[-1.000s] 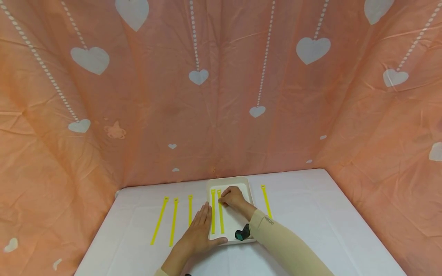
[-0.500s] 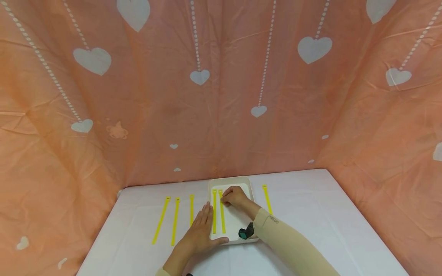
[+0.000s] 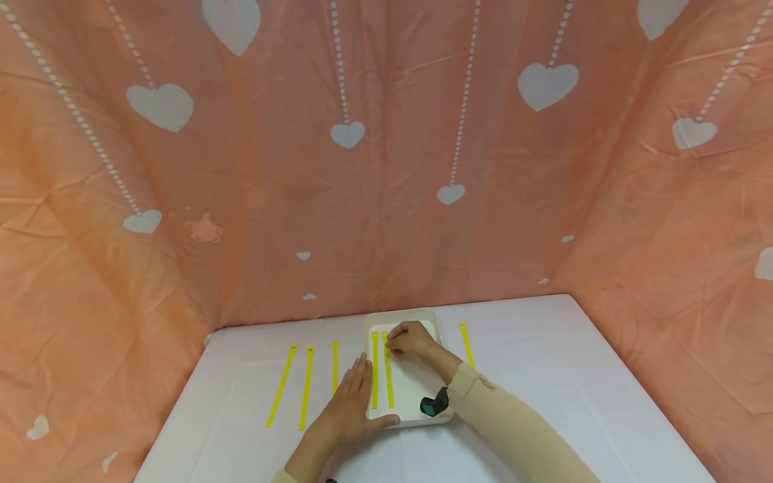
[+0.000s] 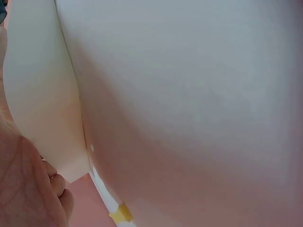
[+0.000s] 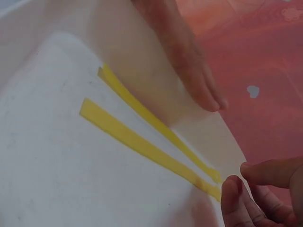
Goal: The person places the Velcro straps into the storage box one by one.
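My right hand (image 3: 413, 340) reaches into a white rectangular tray (image 3: 431, 316), thumb and forefinger curled at the slotted upper end of a yellow cable tie (image 5: 137, 142). The fingertips partly hide that end. Beside it on the left lies a second yellow tie (image 3: 375, 376), lengthwise in the tray like the first. My left hand (image 3: 349, 406) rests along the tray's left wall with straight fingers, its thumb spread along the front edge. The left wrist view shows mostly white surfaces, with a small yellow piece (image 4: 122, 213) at the bottom.
On the white tablecloth (image 3: 543, 376), left of the tray, lie several ties, including a slanted tie (image 3: 282, 386); my left hand partly covers the nearest one (image 3: 335, 365). Another tie (image 3: 466, 345) lies right of the tray, partly behind my right forearm. A pink curtain (image 3: 386, 255) surrounds the table.
My right fingertips have shifted very slightly up along the tie, and the right forearm sits a little farther right. The left hand and the ties keep their places.
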Demonstrator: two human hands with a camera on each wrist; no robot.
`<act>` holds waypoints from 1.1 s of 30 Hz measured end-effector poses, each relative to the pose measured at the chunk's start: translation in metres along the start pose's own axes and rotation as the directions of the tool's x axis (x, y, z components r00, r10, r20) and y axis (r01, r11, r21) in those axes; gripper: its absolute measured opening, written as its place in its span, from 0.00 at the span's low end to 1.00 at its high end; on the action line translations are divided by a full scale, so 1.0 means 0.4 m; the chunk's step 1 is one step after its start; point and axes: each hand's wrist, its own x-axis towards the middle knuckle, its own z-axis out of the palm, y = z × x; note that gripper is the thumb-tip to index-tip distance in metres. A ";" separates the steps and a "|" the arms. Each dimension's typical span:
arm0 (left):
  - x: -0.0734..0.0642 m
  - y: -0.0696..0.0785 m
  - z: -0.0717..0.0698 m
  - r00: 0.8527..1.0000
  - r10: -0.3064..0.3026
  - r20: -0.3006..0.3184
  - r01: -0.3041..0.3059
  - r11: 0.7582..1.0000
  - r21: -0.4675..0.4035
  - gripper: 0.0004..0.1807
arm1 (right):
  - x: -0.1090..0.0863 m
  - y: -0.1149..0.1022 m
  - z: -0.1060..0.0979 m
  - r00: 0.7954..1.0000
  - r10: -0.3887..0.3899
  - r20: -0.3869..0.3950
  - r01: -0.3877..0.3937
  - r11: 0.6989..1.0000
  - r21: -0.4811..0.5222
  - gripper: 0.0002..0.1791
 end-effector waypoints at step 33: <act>-0.007 0.004 0.006 0.999 0.016 -0.052 -0.016 1.000 -0.004 0.69 | -0.085 0.005 -0.189 0.990 -0.120 -0.073 0.127 0.987 0.103 0.12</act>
